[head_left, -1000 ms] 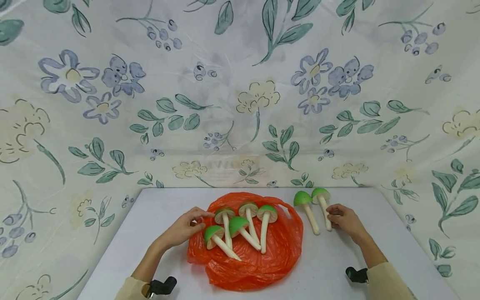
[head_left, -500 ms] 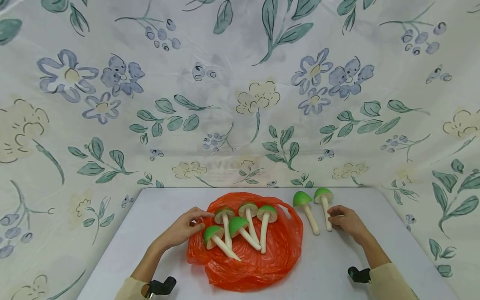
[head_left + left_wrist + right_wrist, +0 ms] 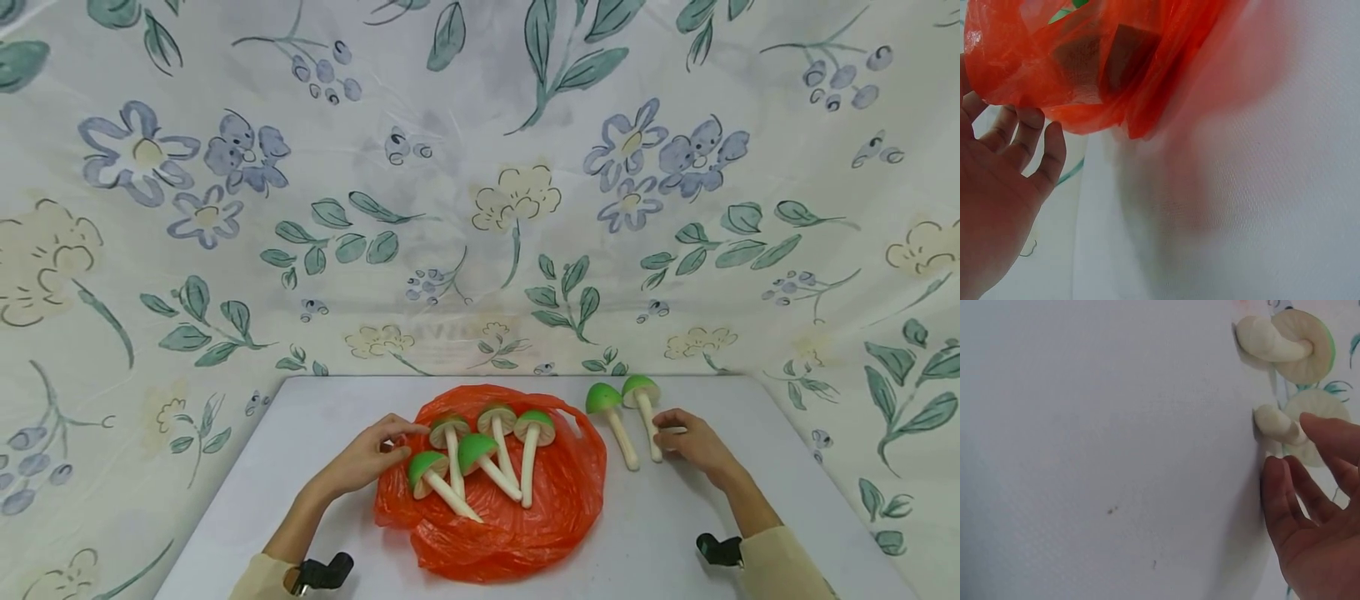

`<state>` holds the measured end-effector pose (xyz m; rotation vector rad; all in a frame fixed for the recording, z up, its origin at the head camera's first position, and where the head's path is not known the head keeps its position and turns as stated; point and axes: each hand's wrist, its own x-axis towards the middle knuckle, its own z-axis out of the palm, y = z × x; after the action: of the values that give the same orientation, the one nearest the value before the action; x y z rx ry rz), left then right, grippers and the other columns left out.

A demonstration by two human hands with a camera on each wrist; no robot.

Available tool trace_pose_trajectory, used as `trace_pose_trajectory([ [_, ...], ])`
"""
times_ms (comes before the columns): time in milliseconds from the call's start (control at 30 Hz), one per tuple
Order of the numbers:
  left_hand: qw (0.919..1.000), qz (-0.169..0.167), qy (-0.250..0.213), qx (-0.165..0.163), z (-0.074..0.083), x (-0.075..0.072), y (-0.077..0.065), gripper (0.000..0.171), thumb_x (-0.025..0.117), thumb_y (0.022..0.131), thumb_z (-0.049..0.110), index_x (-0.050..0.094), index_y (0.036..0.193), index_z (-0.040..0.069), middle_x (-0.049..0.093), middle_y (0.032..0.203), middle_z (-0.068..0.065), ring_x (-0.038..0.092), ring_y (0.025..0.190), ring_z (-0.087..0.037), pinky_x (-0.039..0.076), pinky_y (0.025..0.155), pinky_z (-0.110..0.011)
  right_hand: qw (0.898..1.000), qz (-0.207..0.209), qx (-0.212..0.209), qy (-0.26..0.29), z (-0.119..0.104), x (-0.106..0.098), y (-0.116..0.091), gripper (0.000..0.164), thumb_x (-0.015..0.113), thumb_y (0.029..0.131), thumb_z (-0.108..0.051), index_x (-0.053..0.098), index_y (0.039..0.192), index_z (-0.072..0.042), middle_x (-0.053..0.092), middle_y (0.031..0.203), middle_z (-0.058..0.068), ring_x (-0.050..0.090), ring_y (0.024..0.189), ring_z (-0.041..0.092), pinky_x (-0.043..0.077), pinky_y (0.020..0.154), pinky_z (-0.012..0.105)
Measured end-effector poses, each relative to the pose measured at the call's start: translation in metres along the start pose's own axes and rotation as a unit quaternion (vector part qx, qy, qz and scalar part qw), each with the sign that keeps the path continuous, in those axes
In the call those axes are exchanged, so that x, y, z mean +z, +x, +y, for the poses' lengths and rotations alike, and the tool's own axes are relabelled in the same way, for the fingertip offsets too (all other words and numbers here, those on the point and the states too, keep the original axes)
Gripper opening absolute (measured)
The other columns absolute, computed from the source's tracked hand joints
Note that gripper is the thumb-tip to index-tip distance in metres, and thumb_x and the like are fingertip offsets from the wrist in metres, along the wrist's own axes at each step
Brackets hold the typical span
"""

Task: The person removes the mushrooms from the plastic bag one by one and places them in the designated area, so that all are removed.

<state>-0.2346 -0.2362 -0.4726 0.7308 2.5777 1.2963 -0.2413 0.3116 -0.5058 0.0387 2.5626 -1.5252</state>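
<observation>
Several toy mushrooms [image 3: 490,458] with green caps and pale stems lie on a crumpled red plastic bag [image 3: 540,533] at the table's middle. My left hand [image 3: 378,450] holds the bag's left edge; in the left wrist view its fingertips [image 3: 1054,134] meet the lower border of the red film. To the right of the bag lie two more mushrooms. My right hand [image 3: 693,442] pinches the stem of the farther-right mushroom [image 3: 641,392], partly covering it. Just left of that one is the other mushroom [image 3: 613,417], untouched. In the right wrist view, both stem ends face the camera.
The white table [image 3: 630,533] ends at a floral-patterned sheet [image 3: 450,275] rising behind it and at both sides. A black wrist mount [image 3: 326,572] sits by the left sleeve, another mount [image 3: 717,550] by the right.
My right hand and the mushroom in it shifted slightly right, then back left. My left hand, the bag and the mushrooms on it have stayed put.
</observation>
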Motion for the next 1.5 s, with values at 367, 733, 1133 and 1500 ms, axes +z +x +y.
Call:
trace_pose_trajectory([
  [367,1.0,-0.001,0.002,0.004,-0.001,0.002,0.0,0.036,0.058,0.097,0.006,0.065,0.132,0.008,0.057,0.114,-0.012,0.048,0.097,-0.023,0.046,0.081,-0.033,1.0,0.001,0.0,0.008,0.006,0.004,-0.002,0.048,0.066,0.096,-0.017,0.049,0.134,0.005,0.05,0.137,0.026,0.059,0.111,0.029,0.052,0.081,0.032],
  [733,1.0,0.004,-0.008,-0.001,0.003,0.001,0.002,0.037,0.058,0.096,0.005,0.065,0.132,0.008,0.057,0.115,-0.012,0.048,0.097,-0.022,0.046,0.08,-0.031,0.999,0.047,0.011,0.01,0.004,0.009,0.0,0.051,0.063,0.099,-0.023,0.046,0.14,0.002,0.045,0.141,0.027,0.056,0.11,0.031,0.053,0.078,0.031],
  [1133,0.9999,0.009,-0.002,-0.005,0.005,0.002,0.003,0.037,0.059,0.095,0.004,0.067,0.13,0.012,0.058,0.112,-0.008,0.049,0.097,-0.023,0.046,0.08,-0.032,0.991,0.125,-0.034,0.033,-0.021,0.018,0.007,0.054,0.065,0.098,-0.024,0.046,0.142,0.0,0.052,0.133,0.024,0.054,0.11,0.025,0.05,0.076,0.025],
  [1500,0.9999,0.015,-0.006,-0.002,0.004,0.002,0.005,0.036,0.058,0.096,0.004,0.066,0.131,0.01,0.059,0.115,-0.008,0.048,0.097,-0.021,0.046,0.079,-0.03,0.993,0.056,-0.091,0.056,-0.064,0.051,0.003,0.045,0.064,0.098,-0.021,0.052,0.136,-0.001,0.055,0.129,0.022,0.057,0.105,0.027,0.055,0.077,0.029],
])
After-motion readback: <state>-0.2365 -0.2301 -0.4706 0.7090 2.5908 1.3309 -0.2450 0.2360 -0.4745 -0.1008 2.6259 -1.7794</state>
